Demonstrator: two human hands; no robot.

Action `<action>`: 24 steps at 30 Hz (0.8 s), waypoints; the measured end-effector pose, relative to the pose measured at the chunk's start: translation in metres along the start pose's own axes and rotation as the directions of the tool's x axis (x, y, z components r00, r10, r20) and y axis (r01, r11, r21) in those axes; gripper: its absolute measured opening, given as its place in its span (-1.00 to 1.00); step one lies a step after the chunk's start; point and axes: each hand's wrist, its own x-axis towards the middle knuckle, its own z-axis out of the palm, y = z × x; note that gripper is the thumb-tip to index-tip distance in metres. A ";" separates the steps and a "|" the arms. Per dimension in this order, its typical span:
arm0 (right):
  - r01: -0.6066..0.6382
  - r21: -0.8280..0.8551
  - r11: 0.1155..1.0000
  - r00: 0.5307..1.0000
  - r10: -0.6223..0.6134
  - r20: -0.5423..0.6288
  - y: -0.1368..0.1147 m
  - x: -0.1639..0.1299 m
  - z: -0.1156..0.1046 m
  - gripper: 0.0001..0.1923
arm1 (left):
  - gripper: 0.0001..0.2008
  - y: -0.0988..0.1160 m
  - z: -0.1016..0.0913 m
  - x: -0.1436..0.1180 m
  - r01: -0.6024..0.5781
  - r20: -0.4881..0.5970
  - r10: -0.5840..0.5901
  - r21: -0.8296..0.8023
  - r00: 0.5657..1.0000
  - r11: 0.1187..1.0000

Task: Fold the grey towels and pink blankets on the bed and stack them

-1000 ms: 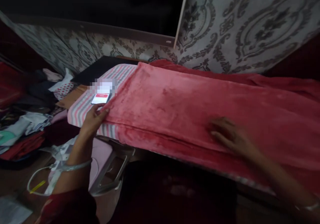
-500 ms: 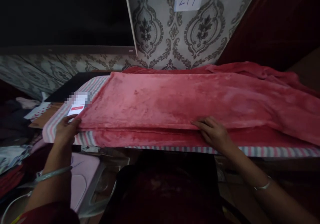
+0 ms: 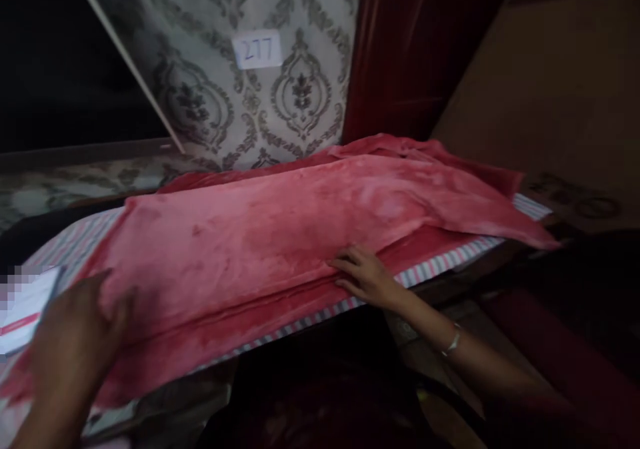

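A large brown cardboard surface [image 3: 575, 102] with dark printed marks stands at the right; whether it is a box, and what it might hold, cannot be told. The left hand [image 3: 75, 329], blurred by motion, is over the left end of a long, folded, coral-red plush blanket [image 3: 280, 229]. Its thumb stands apart from its fingers, with a clear gap between them; the hand looks released, though contact with the pile is too blurred to judge. The right hand [image 3: 367, 277] is near the middle of the blanket's front edge, fingers loosely spread, their tips on the upper layer by the fold. The thumb lies lower, apart from the fingers; whether any cloth is pinched there cannot be told. A silver-coloured bangle [image 3: 453, 341] circles the right wrist.

The blanket lies on a padded board with a white, grey and pink striped cover [image 3: 420, 272]. Its long axis runs along the board, from lower left to upper right in the view. A loose corner at the right end points outward past the board's front edge, and darker red folds bunch along the back. A flat phone with a lit white screen [image 3: 30, 309] lies just beside the left hand.
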 end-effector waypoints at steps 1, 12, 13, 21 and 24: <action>0.002 -0.006 1.000 1.000 -0.002 -0.004 0.001 0.001 0.001 -0.66 | -0.44 0.027 0.007 0.008 -0.128 0.033 0.130 -0.070 0.991 0.989; -0.101 0.017 0.995 0.991 0.102 -0.082 -0.001 -0.005 -0.002 -0.69 | -0.55 0.239 0.058 0.005 -0.765 0.276 0.825 -0.313 0.494 0.563; -0.117 0.014 0.993 0.986 0.118 -0.114 0.000 -0.009 -0.002 -0.67 | -0.57 0.241 0.060 0.004 -0.784 0.287 0.824 -0.272 0.488 0.559; -0.406 -0.029 0.913 0.788 0.334 -0.518 0.047 -0.052 -0.038 -0.67 | -0.45 0.248 0.060 0.004 -0.818 0.385 0.780 -0.100 0.494 0.567; -0.548 -0.060 0.834 0.651 0.380 -0.657 0.082 -0.067 -0.074 -0.67 | -0.51 0.251 0.067 0.002 -0.804 0.388 0.762 -0.083 0.518 0.588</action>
